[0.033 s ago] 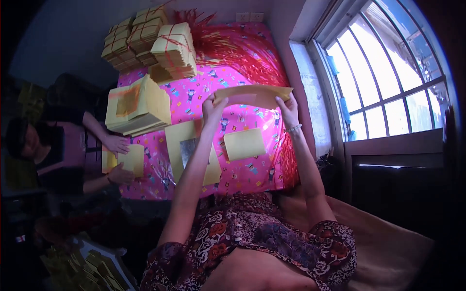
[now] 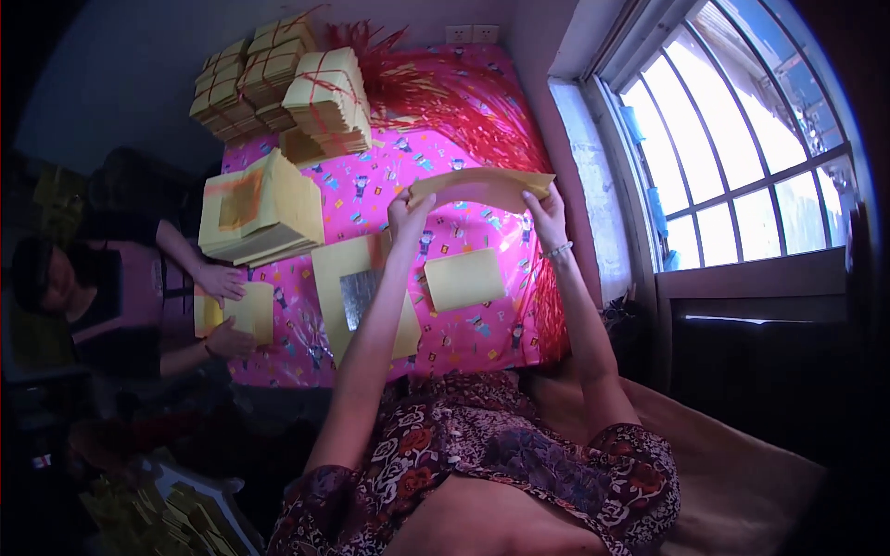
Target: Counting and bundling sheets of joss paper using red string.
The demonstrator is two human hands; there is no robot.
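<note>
A sheet of yellow paper is stretched between my hands above the pink table, its middle bowed upward. At its left end my left hand pinches the edge between thumb and fingers. My right hand, with a bracelet at the wrist, grips the right end. Beneath, a smaller yellow paper stack lies on the patterned cover. Beside my left forearm is a large yellow sheet bearing a silver-grey square, partly hidden by the arm.
Tied yellow paper bundles stand at the back left, red ribbon strands at the back right. A thick paper pile stands left of centre. At left, a co-worker's hands rest on yellow paper. A barred window is at right.
The held sheet bows upward more in the middle. Both my hands keep their grip and stay almost in place. The view has shifted very slightly.
</note>
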